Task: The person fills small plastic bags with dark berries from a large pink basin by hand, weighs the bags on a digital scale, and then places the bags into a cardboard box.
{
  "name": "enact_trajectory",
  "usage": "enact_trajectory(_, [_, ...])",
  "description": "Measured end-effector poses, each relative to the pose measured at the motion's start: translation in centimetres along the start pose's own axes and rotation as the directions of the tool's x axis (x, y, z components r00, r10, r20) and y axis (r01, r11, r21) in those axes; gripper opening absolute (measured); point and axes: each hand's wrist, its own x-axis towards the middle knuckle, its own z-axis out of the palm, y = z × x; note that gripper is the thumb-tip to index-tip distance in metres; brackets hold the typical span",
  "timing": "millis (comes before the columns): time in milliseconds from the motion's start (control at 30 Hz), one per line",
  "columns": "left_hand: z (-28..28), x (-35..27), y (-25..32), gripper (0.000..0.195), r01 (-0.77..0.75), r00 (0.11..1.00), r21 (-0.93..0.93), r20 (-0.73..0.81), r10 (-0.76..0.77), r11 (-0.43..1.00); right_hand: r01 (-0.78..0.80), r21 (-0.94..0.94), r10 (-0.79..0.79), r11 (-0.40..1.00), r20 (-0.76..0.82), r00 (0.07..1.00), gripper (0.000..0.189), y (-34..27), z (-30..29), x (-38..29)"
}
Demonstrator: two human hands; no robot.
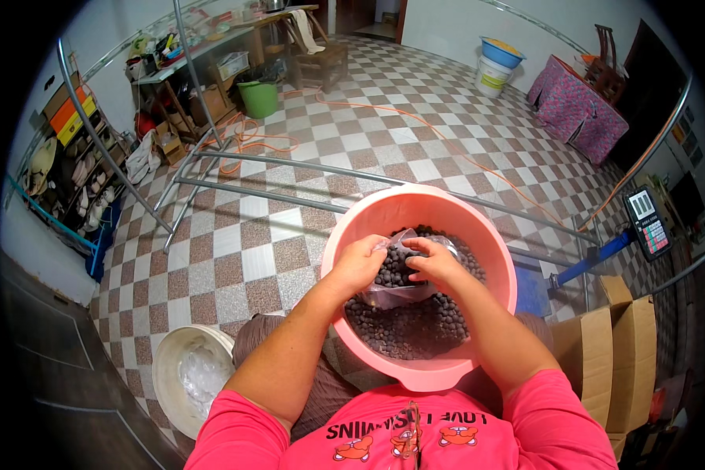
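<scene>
A pink plastic basin (423, 380) stands between my knees, with many small dark round balls (446, 320) in its bottom. Inside it is a clear plastic bag (390, 298), its mouth spread wide and more of the dark balls (395, 267) in it. My left hand (361, 259) pinches the bag's left edge between thumb and fingers. Over the right side of the bag's mouth is my right hand (437, 262), fingers curved and apart. Nothing shows in its grasp, though I cannot tell whether its fingertips touch the balls.
A white bucket (163, 376) holding clear plastic bags (202, 370) stands at my left. To my right are an open cardboard box (593, 358) and a digital scale's display (648, 223). Metal frame tubes (282, 198) cross behind the basin. An orange cable (423, 123) runs over the tiled floor.
</scene>
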Motion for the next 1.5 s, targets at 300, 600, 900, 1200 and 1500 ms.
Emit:
enact_trajectory(300, [-0.1, -0.4, 0.5, 0.026, -0.053, 0.998, 0.053, -0.033, 0.054, 0.997, -0.102, -0.092, 0.133, 0.990, 0.834, 0.535, 0.024, -1.2, 2.0, -3.2])
enact_trajectory(600, [0.0, -0.1, 0.3, 0.026, -0.060, 0.998, 0.052, -0.013, 0.061, 0.997, 0.671, -0.671, 0.062, 0.316, 0.720, 0.691, 0.051, 8.3, 6.4, -1.8])
enact_trajectory(900, [0.3, 0.1, -0.6, 0.025, -0.055, 0.998, 0.016, -0.012, 0.055, 0.998, 0.519, -0.824, 0.542, 0.226, 0.549, 0.636, 0.044, 5.9, 7.3, -3.3])
enact_trajectory(1200, [0.1, -0.2, 0.0, 0.025, -0.051, 0.999, 0.036, -0.015, 0.052, 0.998, 0.160, -0.802, 0.700, 0.576, 0.585, 0.410, 0.048, 8.7, 4.9, -1.7])
enact_trajectory(1500, [0.1, -0.2, 0.4, 0.026, 0.002, 1.000, -0.008, -0.001, -0.002, 1.000, -0.141, -0.562, 0.572, 0.815, 0.740, 0.354, 0.016, 4.3, 4.9, -2.3])
